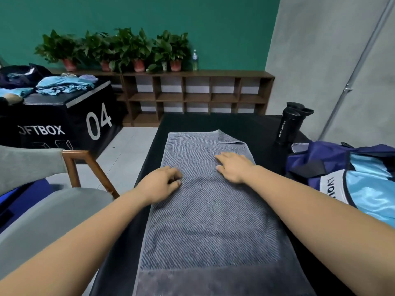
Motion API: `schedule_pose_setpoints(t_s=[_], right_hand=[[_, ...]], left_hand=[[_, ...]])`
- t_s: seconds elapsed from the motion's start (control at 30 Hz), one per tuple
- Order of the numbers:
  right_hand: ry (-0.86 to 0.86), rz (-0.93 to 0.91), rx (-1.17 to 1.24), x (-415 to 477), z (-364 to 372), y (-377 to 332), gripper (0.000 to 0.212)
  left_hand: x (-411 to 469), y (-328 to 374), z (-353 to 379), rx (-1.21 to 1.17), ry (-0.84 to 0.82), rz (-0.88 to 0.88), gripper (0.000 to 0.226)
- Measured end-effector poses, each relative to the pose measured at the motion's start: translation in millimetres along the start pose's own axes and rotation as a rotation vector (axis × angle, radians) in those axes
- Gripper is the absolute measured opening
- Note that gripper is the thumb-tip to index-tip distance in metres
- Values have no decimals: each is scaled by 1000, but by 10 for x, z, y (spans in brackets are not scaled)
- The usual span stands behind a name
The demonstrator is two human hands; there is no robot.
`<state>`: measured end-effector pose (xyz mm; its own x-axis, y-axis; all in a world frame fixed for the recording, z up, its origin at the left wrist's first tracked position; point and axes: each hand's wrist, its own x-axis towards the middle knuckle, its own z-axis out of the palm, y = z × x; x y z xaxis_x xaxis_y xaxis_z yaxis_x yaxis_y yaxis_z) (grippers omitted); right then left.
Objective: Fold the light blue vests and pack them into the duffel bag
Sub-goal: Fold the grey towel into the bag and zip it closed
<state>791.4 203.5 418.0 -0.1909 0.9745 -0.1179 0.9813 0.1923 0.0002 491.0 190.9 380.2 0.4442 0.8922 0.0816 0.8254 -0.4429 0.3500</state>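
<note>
Two hands are laid on a ribbed grey towel (210, 214) on a black table (256, 127). The left hand (160, 185) is curled, pinching the towel's left edge. The right hand (233, 167) is pressed flat, fingers together. A glossy vest (372, 186) is seen in the navy duffel (320, 158) at right. More vests (64, 84) are heaped far left.

Green wall (128, 13), brown cubby shelf (192, 92).

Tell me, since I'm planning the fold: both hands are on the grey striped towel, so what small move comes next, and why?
Probably draw the left edge across. The left hand curls its fingers into the towel near that edge, seemingly pinching it, while the right hand lies flat, pinning the middle.
</note>
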Motion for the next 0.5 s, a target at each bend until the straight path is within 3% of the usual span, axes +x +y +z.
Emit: schedule_pose_setpoints(t_s=[0.17, 0.33, 0.5], right_hand=[[-52, 28, 45, 545, 78, 220, 61], [-46, 46, -38, 1058, 85, 613, 68], [15, 304, -66, 1372, 24, 1054, 77]], left_hand=[[201, -95, 47, -16, 28, -28, 32], [381, -170, 67, -20, 27, -37, 20], [619, -251, 17, -68, 47, -72, 11]])
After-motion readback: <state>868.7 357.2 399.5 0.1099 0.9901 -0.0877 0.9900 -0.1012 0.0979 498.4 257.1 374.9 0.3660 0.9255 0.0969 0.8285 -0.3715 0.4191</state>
